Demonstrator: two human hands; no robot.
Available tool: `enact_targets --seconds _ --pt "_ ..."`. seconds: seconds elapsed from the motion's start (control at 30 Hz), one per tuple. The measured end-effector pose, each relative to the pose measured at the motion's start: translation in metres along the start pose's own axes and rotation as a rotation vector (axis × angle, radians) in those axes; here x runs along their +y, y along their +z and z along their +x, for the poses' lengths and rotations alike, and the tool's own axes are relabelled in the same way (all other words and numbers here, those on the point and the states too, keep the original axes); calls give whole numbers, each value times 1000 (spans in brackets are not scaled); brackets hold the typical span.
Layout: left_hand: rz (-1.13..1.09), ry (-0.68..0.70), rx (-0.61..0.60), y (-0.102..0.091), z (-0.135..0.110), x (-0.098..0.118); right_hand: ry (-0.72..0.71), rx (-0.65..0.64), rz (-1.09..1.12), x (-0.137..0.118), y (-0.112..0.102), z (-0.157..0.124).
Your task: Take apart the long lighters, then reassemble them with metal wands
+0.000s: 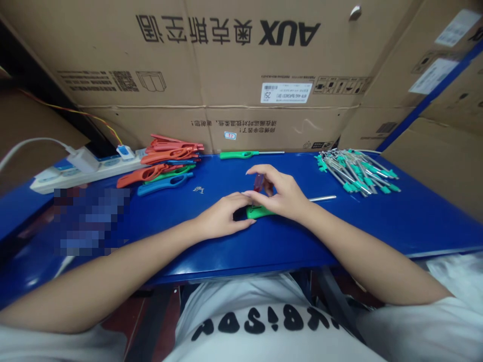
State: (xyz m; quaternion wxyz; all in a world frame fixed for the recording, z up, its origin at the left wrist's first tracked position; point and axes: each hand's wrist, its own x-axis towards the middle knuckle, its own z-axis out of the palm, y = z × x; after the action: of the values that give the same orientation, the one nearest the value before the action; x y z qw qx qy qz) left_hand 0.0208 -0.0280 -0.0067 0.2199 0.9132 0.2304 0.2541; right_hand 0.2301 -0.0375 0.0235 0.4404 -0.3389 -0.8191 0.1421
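Observation:
A green long-necked lighter (pixel 260 212) lies on the blue table with its metal tube (pixel 323 198) pointing right. My left hand (pixel 224 216) curls round the left end of the lighter, thumb on the near side and fingers on the far side. Over the lighter, my right hand (pixel 285 193) is closed with thumb and fingers around a small dark-red translucent piece (pixel 258 182). The fingertips of both hands meet there, and the right hand covers the middle of the lighter.
Red, green and blue lighter handles (pixel 166 163) are piled at the back left, near a white power strip (pixel 94 168). Tiny metal bits (pixel 198 189) lie left of my hands. Another green lighter (pixel 241 155) rests by the cardboard wall (pixel 226 65). Metal tubes with teal parts (pixel 358 171) are heaped at right.

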Motion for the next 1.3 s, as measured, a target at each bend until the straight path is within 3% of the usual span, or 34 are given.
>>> enact_targets --seconds 0.23,0.47,0.67,0.9,1.13,1.3 --pt "-16 -1 -26 -1 0 1 -76 -95 110 -4 1 1" --pt "-37 11 -39 -3 1 3 -160 92 -217 0 -1 0" --pt "-22 29 -49 -3 1 2 -188 0 -65 -6 0 1" --pt "-27 54 -52 -3 1 1 -246 120 -205 -3 -4 2" --pt "-6 25 -56 -2 1 0 -113 -84 62 -7 0 1" --pt "-35 47 -56 -3 0 1 -144 11 -170 -3 -2 1"
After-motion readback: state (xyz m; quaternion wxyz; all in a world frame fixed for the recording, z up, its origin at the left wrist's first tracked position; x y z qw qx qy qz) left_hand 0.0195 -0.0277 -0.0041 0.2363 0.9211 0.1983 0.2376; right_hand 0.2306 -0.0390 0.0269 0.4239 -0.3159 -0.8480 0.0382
